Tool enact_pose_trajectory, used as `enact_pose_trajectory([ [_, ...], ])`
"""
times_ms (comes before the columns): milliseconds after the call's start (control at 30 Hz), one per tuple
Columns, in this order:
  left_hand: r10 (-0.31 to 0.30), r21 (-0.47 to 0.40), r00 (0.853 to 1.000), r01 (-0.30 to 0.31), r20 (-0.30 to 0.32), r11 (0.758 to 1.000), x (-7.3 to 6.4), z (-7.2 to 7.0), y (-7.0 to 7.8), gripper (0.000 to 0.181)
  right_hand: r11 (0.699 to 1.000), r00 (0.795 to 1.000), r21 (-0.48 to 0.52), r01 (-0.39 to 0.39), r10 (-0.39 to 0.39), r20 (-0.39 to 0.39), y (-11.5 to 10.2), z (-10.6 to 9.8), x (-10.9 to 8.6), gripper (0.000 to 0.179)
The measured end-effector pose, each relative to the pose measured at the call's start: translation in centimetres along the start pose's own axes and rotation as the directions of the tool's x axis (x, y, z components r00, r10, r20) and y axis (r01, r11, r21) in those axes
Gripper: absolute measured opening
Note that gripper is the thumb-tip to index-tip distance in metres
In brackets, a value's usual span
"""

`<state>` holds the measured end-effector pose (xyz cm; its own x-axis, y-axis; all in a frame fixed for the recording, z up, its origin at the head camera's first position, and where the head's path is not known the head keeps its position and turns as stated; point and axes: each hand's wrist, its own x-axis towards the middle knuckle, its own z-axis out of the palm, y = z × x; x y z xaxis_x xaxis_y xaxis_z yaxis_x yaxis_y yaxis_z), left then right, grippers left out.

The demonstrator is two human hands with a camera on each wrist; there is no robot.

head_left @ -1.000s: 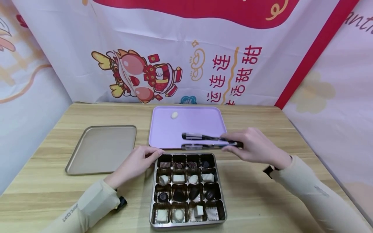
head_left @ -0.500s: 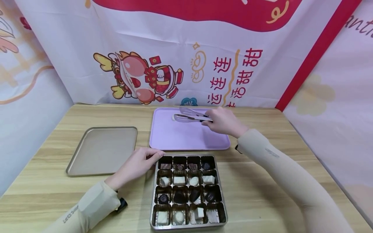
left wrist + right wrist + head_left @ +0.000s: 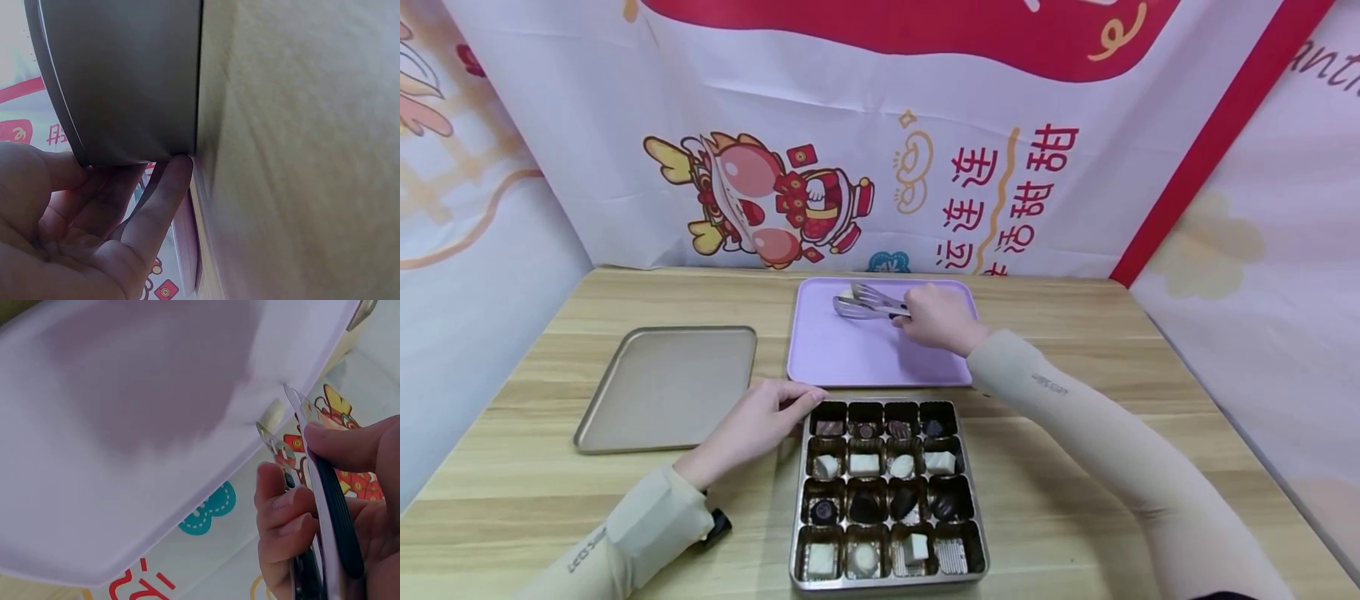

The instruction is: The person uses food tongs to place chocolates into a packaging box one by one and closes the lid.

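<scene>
My right hand (image 3: 940, 318) grips a pair of serving tongs (image 3: 872, 304) over the lilac tray (image 3: 880, 362). The tong tips stand apart, one on each side of a small white oval chocolate (image 3: 272, 415) near the tray's far left; the tongs partly hide it in the head view. My left hand (image 3: 763, 421) holds the far left corner of a metal box of chocolates (image 3: 891, 585), with its thumb at the rim and fingers against the wall. Dark and white chocolates fill most compartments. In the front row, a white square (image 3: 916, 547) sits tilted beside a compartment with only a ridged liner (image 3: 951, 557).
A beige-gold tray (image 3: 670, 387) lies on the wooden table (image 3: 1075, 475), left of the lilac tray. Behind the table hangs a printed cloth (image 3: 835, 92). The box stands close in front of the lilac tray.
My right hand has carried the tongs forward and left from above the lilac tray's near edge to the white chocolate. The left hand stays at the box corner.
</scene>
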<state>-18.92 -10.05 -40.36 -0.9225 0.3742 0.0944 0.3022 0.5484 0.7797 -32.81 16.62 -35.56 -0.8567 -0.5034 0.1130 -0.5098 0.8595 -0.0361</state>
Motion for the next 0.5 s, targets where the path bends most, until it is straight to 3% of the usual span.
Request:
enact_pose_trajectory([
  [167,-0.003,0.005,1.0,0.003,-0.008,1.0,0.05,0.05,0.01,0.028,0.998,1.0,0.057,0.01,-0.009,-0.01,-0.31,0.5,0.11,0.031],
  [333,-0.009,0.005,1.0,0.009,-0.013,1.0,0.07,0.03,-0.04,0.028,0.999,0.999,0.047,0.01,-0.009,-0.037,-0.24,0.76,0.18,0.027],
  [500,-0.01,0.004,1.0,0.01,-0.011,1.0,-0.02,-0.02,-0.09,0.028,0.996,1.0,0.087,-0.027,0.026,0.011,-0.43,0.73,0.48,0.031],
])
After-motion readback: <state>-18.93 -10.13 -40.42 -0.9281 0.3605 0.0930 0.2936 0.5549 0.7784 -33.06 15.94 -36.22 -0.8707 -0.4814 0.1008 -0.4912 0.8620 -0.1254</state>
